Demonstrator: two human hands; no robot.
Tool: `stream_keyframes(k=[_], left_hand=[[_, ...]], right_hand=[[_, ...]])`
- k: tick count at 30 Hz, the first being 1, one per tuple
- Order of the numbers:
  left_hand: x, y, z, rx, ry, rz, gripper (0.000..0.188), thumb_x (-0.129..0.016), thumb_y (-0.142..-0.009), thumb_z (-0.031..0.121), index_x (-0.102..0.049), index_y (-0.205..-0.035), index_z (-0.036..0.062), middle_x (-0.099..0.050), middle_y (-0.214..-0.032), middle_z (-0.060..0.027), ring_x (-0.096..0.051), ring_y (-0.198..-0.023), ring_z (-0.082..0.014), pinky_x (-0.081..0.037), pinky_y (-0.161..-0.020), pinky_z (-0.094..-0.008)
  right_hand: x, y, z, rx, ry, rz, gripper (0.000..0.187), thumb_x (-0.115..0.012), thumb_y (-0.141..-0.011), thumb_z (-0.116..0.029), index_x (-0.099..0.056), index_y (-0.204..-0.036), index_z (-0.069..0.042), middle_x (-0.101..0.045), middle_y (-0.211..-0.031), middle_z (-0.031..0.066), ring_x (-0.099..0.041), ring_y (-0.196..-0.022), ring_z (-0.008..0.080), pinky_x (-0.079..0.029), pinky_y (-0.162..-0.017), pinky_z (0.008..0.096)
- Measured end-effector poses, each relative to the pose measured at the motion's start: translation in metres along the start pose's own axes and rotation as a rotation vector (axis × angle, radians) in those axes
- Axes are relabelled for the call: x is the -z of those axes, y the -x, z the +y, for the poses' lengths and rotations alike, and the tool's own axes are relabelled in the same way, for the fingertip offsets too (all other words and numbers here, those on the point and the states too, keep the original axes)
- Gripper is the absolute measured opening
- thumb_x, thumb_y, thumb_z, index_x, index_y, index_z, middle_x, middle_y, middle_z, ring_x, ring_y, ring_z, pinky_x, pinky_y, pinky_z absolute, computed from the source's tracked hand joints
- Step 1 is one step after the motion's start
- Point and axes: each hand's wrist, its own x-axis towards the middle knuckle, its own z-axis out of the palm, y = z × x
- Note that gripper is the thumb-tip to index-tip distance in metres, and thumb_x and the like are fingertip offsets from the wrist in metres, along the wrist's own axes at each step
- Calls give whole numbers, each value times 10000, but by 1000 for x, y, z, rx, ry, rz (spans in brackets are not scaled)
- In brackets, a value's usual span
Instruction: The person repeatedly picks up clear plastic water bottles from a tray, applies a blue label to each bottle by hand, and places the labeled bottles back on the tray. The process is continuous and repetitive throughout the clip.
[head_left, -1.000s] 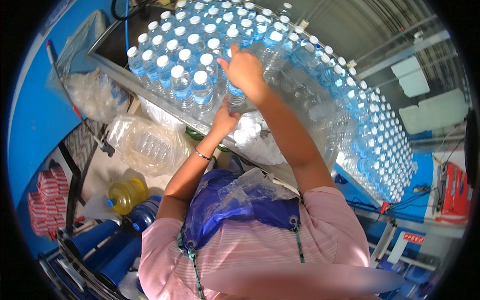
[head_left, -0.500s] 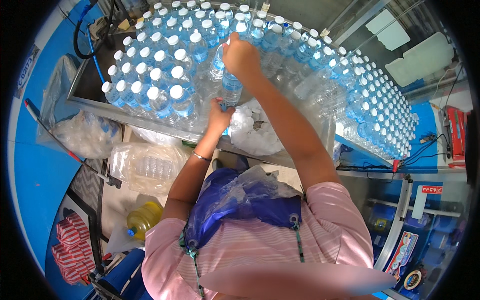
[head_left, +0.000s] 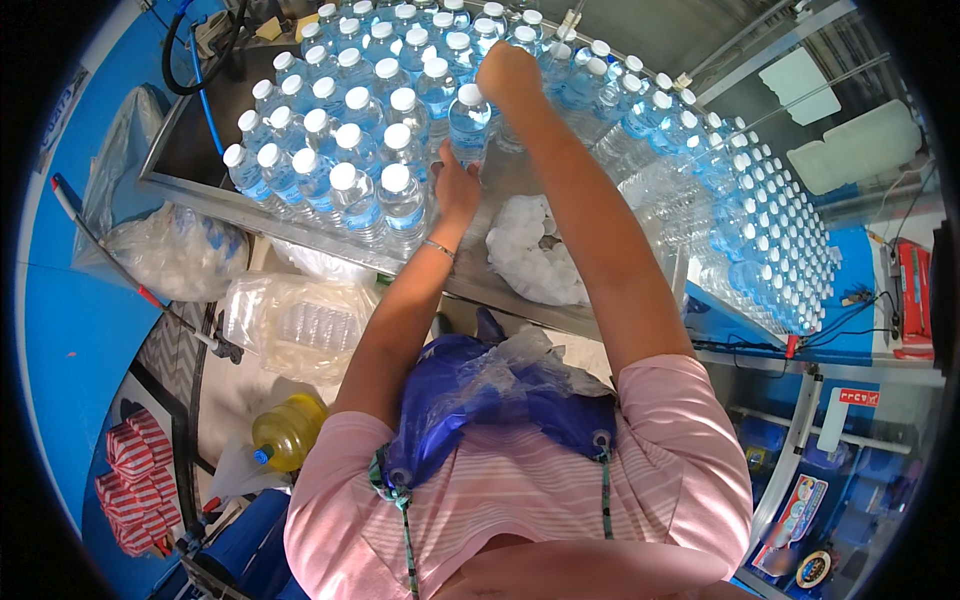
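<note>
My left hand [head_left: 456, 190] is low beside a capped clear water bottle [head_left: 469, 125] with a pale blue label. Its fingers are parted and reach to the bottle's lower part, seeming to touch it. Farther back, my right hand [head_left: 510, 78] is closed among the bottle tops; what its fingers hold is hidden by the hand. To the left stand rows of filled bottles with white caps [head_left: 343, 177], packed closely on a metal table [head_left: 470, 225]. A clear bag of white caps [head_left: 535, 250] lies at the table's near edge, between my forearms.
More bottles [head_left: 770, 230] crowd the right side. A blue hose [head_left: 203, 105] hangs at the left. Below the table on the left are a bag of empty bottles [head_left: 300, 325] and a yellow jug [head_left: 290, 430]. A glass-fronted cabinet [head_left: 840, 470] is at the lower right.
My left hand has moved up and away from the table's near edge. My right hand has moved farther back and right. A capped bottle now stands just beyond my left fingers.
</note>
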Motion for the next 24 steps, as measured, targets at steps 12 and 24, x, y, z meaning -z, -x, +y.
stream_keyframes(k=[12, 24], left_hand=[[-33, -38, -2, 140, 244, 108, 477, -682, -854, 124, -403, -1213, -22, -533, -1156, -275, -547, -1108, -435, -459, -905, -469], [5, 30, 48, 320, 1035, -180, 333, -473, -833, -10, -467, -1164, 17, -633, -1018, -149, -625, -843, -190, -495, -822, -304]], right_hand=[[23, -8, 3, 16, -76, -30, 234, -590, -806, -81, -588, -989, 64, -672, -853, 269, -685, -833, 417, -567, -738, 458], [82, 208, 90, -306, -666, -359, 430, -714, -836, -193, -571, -1228, -87, -653, -921, 113, -638, -734, 203, -516, -678, 337]])
